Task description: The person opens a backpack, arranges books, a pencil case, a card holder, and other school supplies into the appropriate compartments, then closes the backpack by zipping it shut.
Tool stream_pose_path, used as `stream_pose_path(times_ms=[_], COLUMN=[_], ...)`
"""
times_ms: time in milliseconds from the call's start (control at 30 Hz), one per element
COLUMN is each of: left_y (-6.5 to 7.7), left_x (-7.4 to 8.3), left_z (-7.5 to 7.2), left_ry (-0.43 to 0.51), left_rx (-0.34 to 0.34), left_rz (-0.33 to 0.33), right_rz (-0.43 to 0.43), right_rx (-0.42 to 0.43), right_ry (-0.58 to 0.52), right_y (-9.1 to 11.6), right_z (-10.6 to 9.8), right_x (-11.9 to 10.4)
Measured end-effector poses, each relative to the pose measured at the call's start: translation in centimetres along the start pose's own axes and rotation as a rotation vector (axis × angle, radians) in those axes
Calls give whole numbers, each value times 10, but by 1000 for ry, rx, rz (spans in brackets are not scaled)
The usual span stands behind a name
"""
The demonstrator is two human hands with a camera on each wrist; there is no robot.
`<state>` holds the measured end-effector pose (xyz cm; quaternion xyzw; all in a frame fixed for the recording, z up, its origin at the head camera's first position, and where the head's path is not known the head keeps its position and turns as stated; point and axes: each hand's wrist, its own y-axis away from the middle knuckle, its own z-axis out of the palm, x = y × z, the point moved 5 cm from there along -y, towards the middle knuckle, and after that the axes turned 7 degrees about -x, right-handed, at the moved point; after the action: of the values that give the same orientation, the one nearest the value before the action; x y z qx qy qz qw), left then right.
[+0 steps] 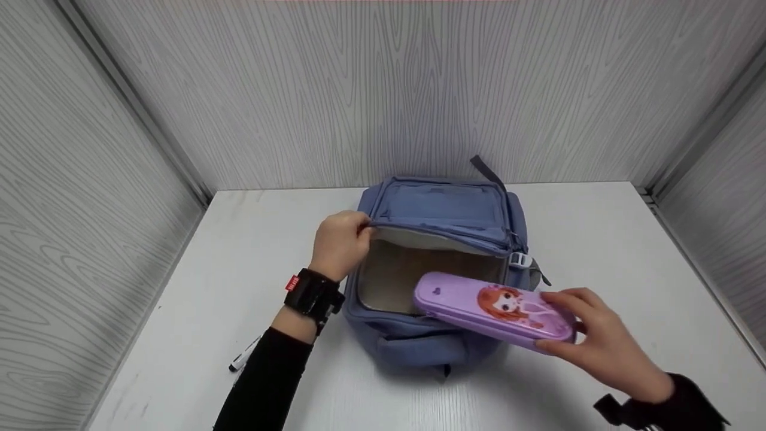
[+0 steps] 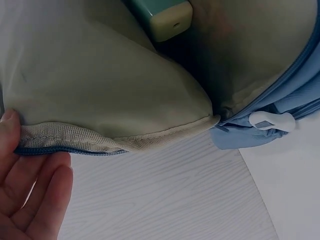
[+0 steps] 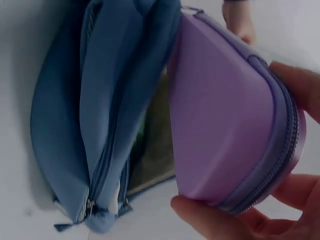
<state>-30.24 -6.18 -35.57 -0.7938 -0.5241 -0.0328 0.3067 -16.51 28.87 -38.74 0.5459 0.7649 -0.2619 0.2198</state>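
Observation:
A blue backpack (image 1: 419, 350) lies on the table with its main compartment unzipped, showing a beige lining (image 2: 115, 80). My left hand (image 1: 342, 242) pinches the zippered edge of its flap and holds it up; thumb and fingers grip that edge in the left wrist view. By its right end, my right hand (image 1: 604, 338) grips a purple pencil case (image 1: 461, 299) printed with a red-haired doll figure. The case's left end overlaps the bag's opening in the head view. Inside the bag, a green object with a pale end (image 2: 171, 22) shows partly.
A white marker (image 1: 244, 356) with a dark cap lies on the white table (image 1: 197, 275), partly behind my left sleeve. Wood-grain panels (image 1: 335, 90) enclose the back and both sides. A white strap buckle (image 1: 520, 260) sits at the bag's right side.

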Motion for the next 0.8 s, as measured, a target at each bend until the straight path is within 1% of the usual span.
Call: stream_pose_path(times_ms=[67, 167, 233, 267, 333, 400, 467, 533, 600, 667, 700, 800], left_y=[0, 0, 1, 1, 3, 3, 4, 5, 6, 8, 9, 12], left_x=[0, 1, 1, 1, 2, 3, 4, 5, 7, 8, 8, 8], left_z=[1, 2, 2, 3, 3, 3, 4, 4, 4, 5, 5, 6], left_ry=[3, 7, 7, 8, 11, 16, 23, 27, 34, 36, 38, 31], left_rx=[7, 15, 17, 19, 23, 24, 22, 17, 9, 6, 4, 3], left_rz=[8, 9, 10, 11, 14, 13, 8, 4, 6, 15, 16, 22], right_rz=[-63, -158, -214, -225, -241, -258, -265, -275, -278, -268, -262, -248], right_rx=[31, 69, 77, 64, 48, 67, 108, 186, 256, 289, 291, 247], right_ry=[39, 97, 146, 165, 212, 288, 378, 478, 548, 571, 568, 535], right_y=[-12, -31, -43, -49, -61, -71, -77, -82, -84, -86, -87, -88], right_z=[11, 25, 35, 39, 48, 54, 59, 62, 64, 65, 65, 67], right_x=[-11, -22, -26, -27, -26, -22, -17, -11, -5, 0, 2, 6])
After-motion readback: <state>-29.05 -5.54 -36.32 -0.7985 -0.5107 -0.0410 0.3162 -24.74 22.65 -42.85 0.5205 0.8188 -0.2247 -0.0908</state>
